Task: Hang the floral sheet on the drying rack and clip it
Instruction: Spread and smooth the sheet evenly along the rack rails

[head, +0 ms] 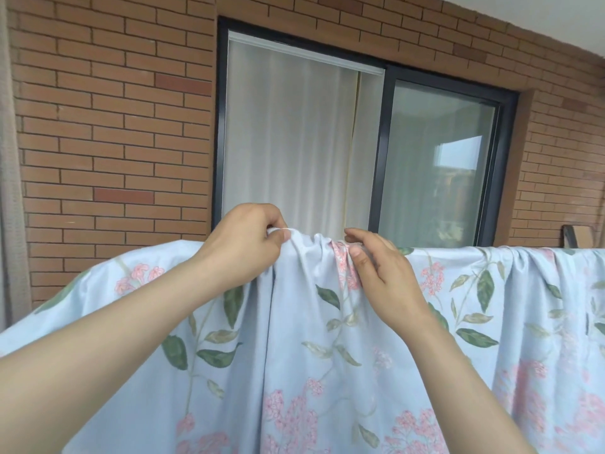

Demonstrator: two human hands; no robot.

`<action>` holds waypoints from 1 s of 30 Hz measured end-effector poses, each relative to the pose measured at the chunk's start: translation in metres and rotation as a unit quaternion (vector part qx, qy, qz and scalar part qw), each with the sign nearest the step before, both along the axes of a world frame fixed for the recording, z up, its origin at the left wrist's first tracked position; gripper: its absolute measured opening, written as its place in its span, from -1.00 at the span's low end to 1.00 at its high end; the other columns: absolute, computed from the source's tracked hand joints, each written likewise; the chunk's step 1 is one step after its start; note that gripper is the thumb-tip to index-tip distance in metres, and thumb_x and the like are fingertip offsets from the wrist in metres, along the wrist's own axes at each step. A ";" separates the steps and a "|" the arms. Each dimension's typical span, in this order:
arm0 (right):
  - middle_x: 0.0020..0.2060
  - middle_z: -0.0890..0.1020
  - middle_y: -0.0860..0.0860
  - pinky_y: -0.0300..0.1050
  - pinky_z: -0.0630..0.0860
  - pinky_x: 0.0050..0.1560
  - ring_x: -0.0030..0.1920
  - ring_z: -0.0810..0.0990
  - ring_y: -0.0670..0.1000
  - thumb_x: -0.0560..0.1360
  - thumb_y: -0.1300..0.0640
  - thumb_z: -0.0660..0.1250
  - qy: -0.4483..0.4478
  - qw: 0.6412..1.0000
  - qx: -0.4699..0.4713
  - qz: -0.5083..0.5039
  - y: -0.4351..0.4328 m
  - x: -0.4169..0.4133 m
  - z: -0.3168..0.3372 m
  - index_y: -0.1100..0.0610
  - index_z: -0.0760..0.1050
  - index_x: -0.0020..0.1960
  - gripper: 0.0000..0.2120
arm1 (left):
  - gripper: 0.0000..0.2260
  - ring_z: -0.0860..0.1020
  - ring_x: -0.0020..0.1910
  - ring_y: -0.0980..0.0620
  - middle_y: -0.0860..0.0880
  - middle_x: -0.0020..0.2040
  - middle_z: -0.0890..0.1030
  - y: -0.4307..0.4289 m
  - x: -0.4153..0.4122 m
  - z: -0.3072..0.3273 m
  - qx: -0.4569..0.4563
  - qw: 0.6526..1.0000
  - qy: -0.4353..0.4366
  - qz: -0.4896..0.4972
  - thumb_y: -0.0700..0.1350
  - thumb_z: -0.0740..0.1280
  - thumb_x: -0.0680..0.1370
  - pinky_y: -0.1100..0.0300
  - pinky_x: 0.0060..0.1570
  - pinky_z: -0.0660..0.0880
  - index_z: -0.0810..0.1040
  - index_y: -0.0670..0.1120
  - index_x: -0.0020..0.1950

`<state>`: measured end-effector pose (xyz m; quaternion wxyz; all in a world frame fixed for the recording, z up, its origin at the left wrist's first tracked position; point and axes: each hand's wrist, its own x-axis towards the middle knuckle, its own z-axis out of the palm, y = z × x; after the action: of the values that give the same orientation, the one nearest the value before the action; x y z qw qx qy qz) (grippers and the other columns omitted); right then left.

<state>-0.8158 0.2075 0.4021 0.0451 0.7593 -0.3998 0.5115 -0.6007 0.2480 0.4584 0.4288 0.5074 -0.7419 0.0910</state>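
Observation:
The floral sheet (294,339), pale blue with pink flowers and green leaves, hangs draped over a rail that it hides completely. Its top fold runs across the frame at about mid height. My left hand (248,247) pinches a bunched ridge of the cloth at the top fold, fingers closed on it. My right hand (379,273) rests just to the right, thumb and fingers pressing the gathered fabric on the fold. The two hands are a short gap apart. No clip is visible, and the drying rack itself is covered.
Behind the sheet stands a brick wall (114,126) with a dark-framed sliding window (379,152) and a white curtain inside. A grey cloth (9,191) hangs at the left edge. A cardboard piece (579,235) leans at the far right.

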 end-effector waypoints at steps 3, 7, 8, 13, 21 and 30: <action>0.18 0.56 -0.09 -0.29 0.29 0.17 0.22 0.46 -0.08 0.58 -0.07 -0.02 0.003 1.000 -0.006 -0.023 -0.001 0.001 0.002 0.03 0.45 0.31 -0.56 | -0.85 0.42 -0.42 0.19 0.07 -0.40 0.43 0.008 0.014 -0.002 -0.024 1.000 -0.010 0.003 -0.12 0.26 0.57 0.34 -0.44 0.20 0.45 -0.05 -0.22; 0.14 0.57 -0.13 -0.25 0.31 0.15 0.19 0.46 -0.09 0.58 -0.07 -0.03 0.013 0.999 -0.013 -0.033 0.000 0.002 0.002 0.01 0.49 0.26 -0.57 | -0.87 0.38 -0.35 0.18 0.09 -0.35 0.44 0.024 0.044 -0.004 -0.069 0.996 -0.051 0.023 -0.15 0.26 0.54 0.37 -0.35 0.22 0.45 -0.07 -0.22; 0.10 0.58 -0.15 -0.24 0.32 0.12 0.16 0.46 -0.09 0.58 -0.06 -0.03 0.019 0.999 -0.018 -0.035 -0.001 0.003 0.002 0.00 0.50 0.22 -0.59 | -0.87 0.39 -0.32 0.17 0.09 -0.32 0.45 0.026 0.050 -0.004 -0.071 0.995 -0.068 0.029 -0.15 0.26 0.54 0.37 -0.34 0.22 0.44 -0.06 -0.22; -0.12 0.54 -0.14 -0.19 0.32 -0.04 -0.01 0.44 -0.06 0.59 -0.05 -0.03 0.021 0.999 -0.019 -0.047 -0.002 0.008 -0.001 0.02 0.53 0.02 -0.63 | -0.87 0.46 -0.18 -0.01 0.07 -0.21 0.52 0.030 0.061 -0.005 -0.009 0.994 -0.088 0.063 -0.05 0.21 0.49 0.14 -0.24 0.31 0.37 0.09 -0.25; -0.06 0.52 -0.12 -0.13 0.37 -0.02 0.01 0.37 -0.07 0.58 -0.08 -0.08 0.084 0.994 -0.019 -0.069 0.011 0.034 -0.002 0.01 0.47 0.05 -0.63 | -0.52 0.54 0.02 0.13 0.20 0.01 0.59 0.021 0.044 -0.011 -0.014 0.992 -0.110 0.059 0.41 0.06 0.34 0.14 -0.08 0.44 0.55 0.20 0.03; -0.04 0.53 -0.15 -0.13 0.38 0.05 0.04 0.39 -0.08 0.58 -0.12 -0.05 0.077 0.996 -0.006 -0.048 0.014 0.032 0.000 -0.04 0.49 0.09 -0.63 | -0.88 0.53 -0.25 0.19 0.12 -0.28 0.61 0.020 0.050 -0.006 -0.024 0.999 0.018 -0.020 0.05 0.45 0.41 0.21 -0.25 0.38 0.63 0.06 -0.29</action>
<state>-0.7834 0.2212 0.4020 0.1046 0.7761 -0.4280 0.4511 -0.5507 0.2680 0.4521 0.4561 0.4831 -0.7418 0.0910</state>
